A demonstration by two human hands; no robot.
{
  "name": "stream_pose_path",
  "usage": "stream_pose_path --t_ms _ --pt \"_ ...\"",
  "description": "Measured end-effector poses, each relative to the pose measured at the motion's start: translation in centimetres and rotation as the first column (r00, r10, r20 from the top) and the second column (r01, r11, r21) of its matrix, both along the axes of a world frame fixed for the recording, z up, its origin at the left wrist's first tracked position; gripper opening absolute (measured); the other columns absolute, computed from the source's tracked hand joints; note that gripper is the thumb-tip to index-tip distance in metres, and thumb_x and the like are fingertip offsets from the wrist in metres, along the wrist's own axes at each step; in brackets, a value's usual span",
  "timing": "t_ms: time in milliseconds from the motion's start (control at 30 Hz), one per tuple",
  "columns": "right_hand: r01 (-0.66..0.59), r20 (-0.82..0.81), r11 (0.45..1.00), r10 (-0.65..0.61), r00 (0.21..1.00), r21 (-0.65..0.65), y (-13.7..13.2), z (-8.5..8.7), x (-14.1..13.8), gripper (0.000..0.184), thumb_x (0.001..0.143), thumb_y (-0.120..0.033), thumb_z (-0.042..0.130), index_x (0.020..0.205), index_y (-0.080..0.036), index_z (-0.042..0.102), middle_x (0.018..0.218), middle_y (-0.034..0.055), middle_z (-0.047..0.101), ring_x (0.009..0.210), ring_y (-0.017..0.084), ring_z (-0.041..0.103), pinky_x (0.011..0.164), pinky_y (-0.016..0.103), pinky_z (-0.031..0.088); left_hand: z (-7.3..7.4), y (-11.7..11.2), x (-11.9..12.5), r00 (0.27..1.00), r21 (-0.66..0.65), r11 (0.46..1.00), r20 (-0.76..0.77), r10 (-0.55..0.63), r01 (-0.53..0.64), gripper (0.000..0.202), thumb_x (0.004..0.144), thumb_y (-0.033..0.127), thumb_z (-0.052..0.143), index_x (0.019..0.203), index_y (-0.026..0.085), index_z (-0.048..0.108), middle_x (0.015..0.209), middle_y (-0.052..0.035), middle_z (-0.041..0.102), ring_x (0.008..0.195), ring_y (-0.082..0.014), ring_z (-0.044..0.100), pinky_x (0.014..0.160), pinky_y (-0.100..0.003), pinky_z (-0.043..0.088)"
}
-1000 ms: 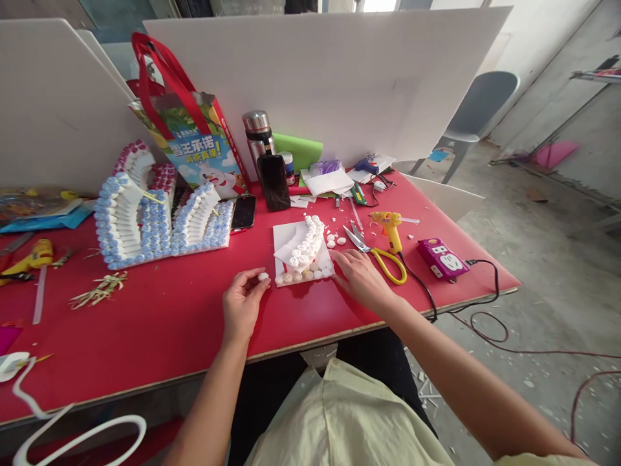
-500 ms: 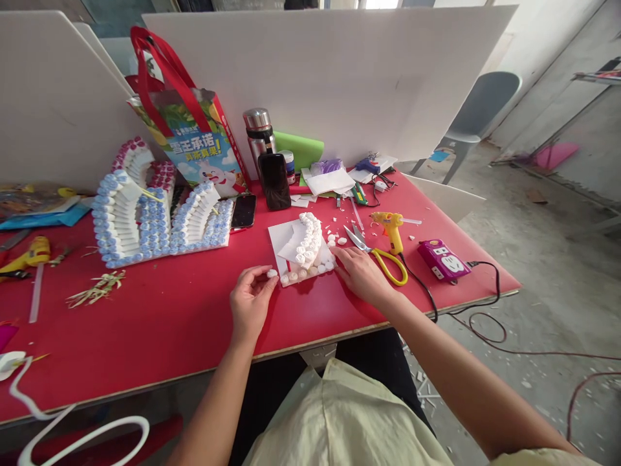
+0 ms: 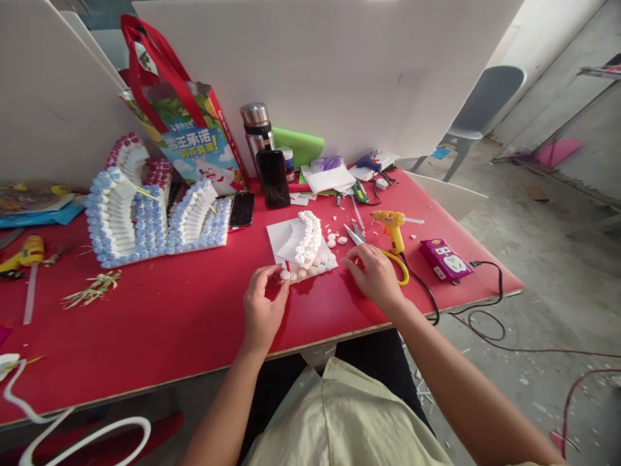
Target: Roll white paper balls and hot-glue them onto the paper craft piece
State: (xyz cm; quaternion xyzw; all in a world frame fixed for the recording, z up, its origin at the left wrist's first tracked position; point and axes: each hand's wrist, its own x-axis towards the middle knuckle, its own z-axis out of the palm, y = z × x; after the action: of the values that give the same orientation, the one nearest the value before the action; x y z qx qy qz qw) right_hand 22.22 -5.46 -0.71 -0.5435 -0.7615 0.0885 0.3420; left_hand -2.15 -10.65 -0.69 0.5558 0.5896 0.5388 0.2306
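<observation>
My left hand has its thumb and index finger around a small white disc, at the front left corner of a white board piece. A row of similar pale discs lies along the board's front edge. Above them stands a curved white piece covered in rosettes. My right hand hovers just right of the board, fingers loosely bent and apart, with nothing visible in them. Scissors with yellow handles lie partly hidden behind that hand.
A yellow glue gun and purple power socket stand to the right. Loose white discs and scraps lie behind the board. Blue-and-white rosette pieces, a phone, a flask and a bag are left and behind.
My left hand has moved right, bringing the white disc onto the board's front left corner. My right hand has drawn back from the board's right edge, towards the scissors.
</observation>
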Motion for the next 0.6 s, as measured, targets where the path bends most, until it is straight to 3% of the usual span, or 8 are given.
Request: stream_pose_path --t_ms 167,400,500,600 --pt "0.043 -0.040 0.999 -0.042 0.998 0.015 -0.9 0.0 1.3 0.017 0.097 -0.026 0.051 0.086 -0.021 0.062 0.089 0.0051 0.072 0.088 0.023 0.066 0.084 0.034 0.046 -0.1 0.1 0.1 0.996 0.028 0.999 -0.084 -0.017 0.019 0.025 0.085 0.029 0.070 0.109 0.023 0.069 0.108 -0.0082 0.067 0.100 -0.0226 0.064 0.096 -0.035 0.049" --pt "0.005 -0.152 0.999 -0.010 0.988 -0.033 -2.0 0.5 1.2 0.014 0.095 -0.026 0.052 0.089 -0.022 0.064 0.091 0.0058 0.072 0.088 0.022 0.066 0.082 0.034 0.049 0.6 -0.5 1.2 1.000 -0.005 1.000 -0.014 -0.024 0.024 0.022 0.081 0.033 0.073 0.100 0.022 0.071 0.106 -0.0089 0.067 0.099 -0.0238 0.064 0.094 -0.036 0.051" --pt "-0.065 -0.193 0.997 0.054 0.980 -0.051 -2.7 1.4 0.5 0.015 0.096 -0.026 0.052 0.091 -0.022 0.065 0.090 0.0059 0.071 0.086 0.022 0.065 0.080 0.034 0.050 1.5 -1.0 2.3 0.975 -0.085 0.991 0.205 -0.085 0.104 0.025 0.080 0.035 0.075 0.100 0.021 0.072 0.105 -0.0087 0.070 0.096 -0.0228 0.066 0.092 -0.036 0.053" --pt "-0.135 -0.274 0.988 0.110 0.955 -0.075 -3.3 2.1 -0.1 0.014 0.097 -0.028 0.054 0.095 -0.024 0.067 0.089 0.0049 0.070 0.084 0.021 0.065 0.078 0.034 0.051 2.5 -1.3 3.3 0.769 -0.232 0.936 0.636 -0.060 0.265 0.029 0.075 0.037 0.079 0.097 0.019 0.072 0.096 -0.0065 0.073 0.082 -0.0181 0.067 0.082 -0.034 0.057"
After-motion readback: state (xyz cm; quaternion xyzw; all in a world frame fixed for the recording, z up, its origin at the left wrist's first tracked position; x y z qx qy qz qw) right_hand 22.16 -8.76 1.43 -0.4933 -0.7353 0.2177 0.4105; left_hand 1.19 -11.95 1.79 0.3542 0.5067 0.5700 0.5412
